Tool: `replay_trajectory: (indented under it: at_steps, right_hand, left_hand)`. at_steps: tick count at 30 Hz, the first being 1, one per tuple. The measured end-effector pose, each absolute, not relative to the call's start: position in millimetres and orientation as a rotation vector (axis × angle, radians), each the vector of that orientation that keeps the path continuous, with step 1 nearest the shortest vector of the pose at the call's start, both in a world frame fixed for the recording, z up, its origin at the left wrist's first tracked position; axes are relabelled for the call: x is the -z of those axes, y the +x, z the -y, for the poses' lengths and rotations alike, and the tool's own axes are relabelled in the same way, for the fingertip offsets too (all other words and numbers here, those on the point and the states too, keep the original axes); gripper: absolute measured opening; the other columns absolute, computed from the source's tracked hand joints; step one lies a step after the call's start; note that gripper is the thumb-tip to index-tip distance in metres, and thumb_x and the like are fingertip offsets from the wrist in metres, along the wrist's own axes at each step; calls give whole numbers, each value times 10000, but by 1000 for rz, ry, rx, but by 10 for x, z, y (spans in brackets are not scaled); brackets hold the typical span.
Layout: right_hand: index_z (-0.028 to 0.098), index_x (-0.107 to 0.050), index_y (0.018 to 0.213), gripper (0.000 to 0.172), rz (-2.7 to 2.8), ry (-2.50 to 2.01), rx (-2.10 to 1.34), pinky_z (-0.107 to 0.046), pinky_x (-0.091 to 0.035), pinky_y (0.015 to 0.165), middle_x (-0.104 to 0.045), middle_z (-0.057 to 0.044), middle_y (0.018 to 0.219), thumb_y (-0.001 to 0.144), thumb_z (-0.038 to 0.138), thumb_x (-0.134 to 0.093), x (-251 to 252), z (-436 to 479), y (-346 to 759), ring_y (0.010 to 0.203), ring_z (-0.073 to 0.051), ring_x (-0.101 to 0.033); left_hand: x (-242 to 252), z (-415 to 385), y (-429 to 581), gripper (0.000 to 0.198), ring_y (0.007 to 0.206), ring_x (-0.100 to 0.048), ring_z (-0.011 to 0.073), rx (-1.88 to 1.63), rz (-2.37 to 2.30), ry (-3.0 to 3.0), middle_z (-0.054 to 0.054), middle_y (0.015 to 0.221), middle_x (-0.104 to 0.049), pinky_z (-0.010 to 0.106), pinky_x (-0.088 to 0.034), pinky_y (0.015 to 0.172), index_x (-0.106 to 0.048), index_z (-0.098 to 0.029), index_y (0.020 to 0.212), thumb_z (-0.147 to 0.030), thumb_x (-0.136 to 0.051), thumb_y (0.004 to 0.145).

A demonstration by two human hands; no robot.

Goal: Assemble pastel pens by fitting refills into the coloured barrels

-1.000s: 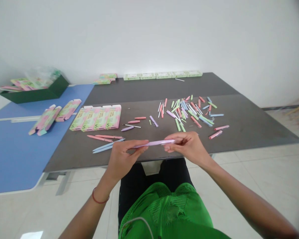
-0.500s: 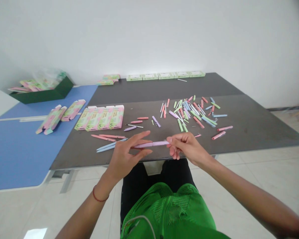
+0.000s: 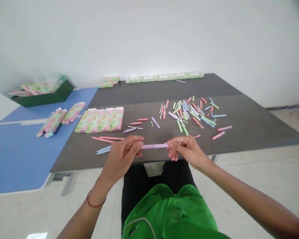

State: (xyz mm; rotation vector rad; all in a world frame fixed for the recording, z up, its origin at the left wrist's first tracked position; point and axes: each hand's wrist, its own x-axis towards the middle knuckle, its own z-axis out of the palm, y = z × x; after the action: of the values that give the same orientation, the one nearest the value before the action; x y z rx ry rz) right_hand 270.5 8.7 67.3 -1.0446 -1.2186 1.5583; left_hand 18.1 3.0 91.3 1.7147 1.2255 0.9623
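- Pen [image 3: 154, 146]: pale lilac, plain.
- Pen parts [image 3: 191, 111], scattered at 1 o'clock from the pen: pink, mint green, light blue, lilac, white.
- Flat cartons [image 3: 101, 119], 10 o'clock: pastel pink, green and yellow panels with dark print.
- Boxes [image 3: 164, 77], 12 o'clock: pale green and white.
- Table [image 3: 251, 122]: dark grey.
- Side table [image 3: 15, 156], 9 o'clock: blue.
- Bin [image 3: 43, 97], 10 o'clock, far: dark green.
- Wristband [image 3: 96, 203], 7 o'clock: red.
- Top [image 3: 169, 212], 6 o'clock: bright green mesh.
- Trousers [image 3: 137, 186]: black.
- Wall [image 3: 149, 33]: white.
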Motion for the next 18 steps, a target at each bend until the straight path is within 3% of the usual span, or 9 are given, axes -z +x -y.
replay_trajectory:
  at_steps: [1,3,6,8,11,13,15,16,18]
  right_hand:
    - [146,-768,721,403,1229,-1046,-1551,-213,-497,430,-722,-47,568,806,536,-821,-672,-85,2711,432,-118,-622]
    - [144,-770,732,394,1250,-1049,-1541,-211,-498,440,-723,-46,576,822,526,-810,-672,-82,2720,441,-116,-626]
    - [144,-773,746,379,1271,-1048,-1531,-209,-504,448,-729,-47,587,842,511,-796,-677,-81,2726,452,-117,-635]
    - [146,-773,743,375,1280,-1050,-1529,-213,-509,451,-734,-50,595,841,507,-797,-683,-83,2725,455,-120,-639]
    - [148,-773,739,374,1283,-1059,-1516,-216,-513,453,-737,-53,596,831,509,-804,-691,-87,2721,452,-120,-636]
    - [150,-775,743,372,1281,-1063,-1505,-215,-513,453,-739,-53,598,829,510,-806,-694,-88,2720,451,-118,-633]
    - [150,-777,749,366,1285,-1062,-1499,-215,-515,456,-742,-54,604,830,506,-805,-698,-87,2720,456,-117,-633]
    - [149,-777,753,364,1292,-1060,-1499,-216,-517,459,-743,-54,607,830,503,-805,-700,-85,2720,460,-118,-635]
    - [144,-777,754,366,1310,-1059,-1497,-218,-520,463,-743,-55,610,829,501,-806,-705,-83,2719,464,-120,-637]
  left_hand:
    - [-918,-28,170,270,650,-743,156,-921,-1246,1737,32,780,-771,232,-624,605,-755,-180,1043,-414,-631,993]
    - [-927,-25,164,231,708,-749,165,-935,-1221,1792,40,795,-771,254,-640,689,-759,-174,910,-381,-674,966]
    - [-933,-25,167,297,1035,-758,230,-1024,-1135,1770,98,1167,-772,349,-637,919,-732,-190,1100,-334,-812,853]
    - [-927,-26,172,385,956,-777,225,-978,-1140,1685,108,1150,-776,336,-661,816,-689,-194,1213,-377,-775,886]
    - [-913,-25,183,279,654,-741,166,-895,-1199,1666,52,796,-769,261,-633,618,-730,-165,1041,-419,-626,991]
    - [-914,-26,190,213,790,-766,179,-954,-1165,1721,64,881,-780,282,-651,759,-728,-164,968,-374,-696,951]
    - [-921,-31,193,352,1054,-753,218,-1027,-1099,1715,94,1164,-765,325,-637,920,-696,-191,1151,-321,-820,848]
    - [-924,-33,194,464,1089,-745,224,-1031,-1083,1680,99,1216,-752,330,-643,913,-660,-204,1245,-322,-837,832]
    - [-920,-32,204,429,899,-779,198,-967,-1110,1606,81,1052,-790,278,-664,738,-662,-187,1254,-369,-782,885]
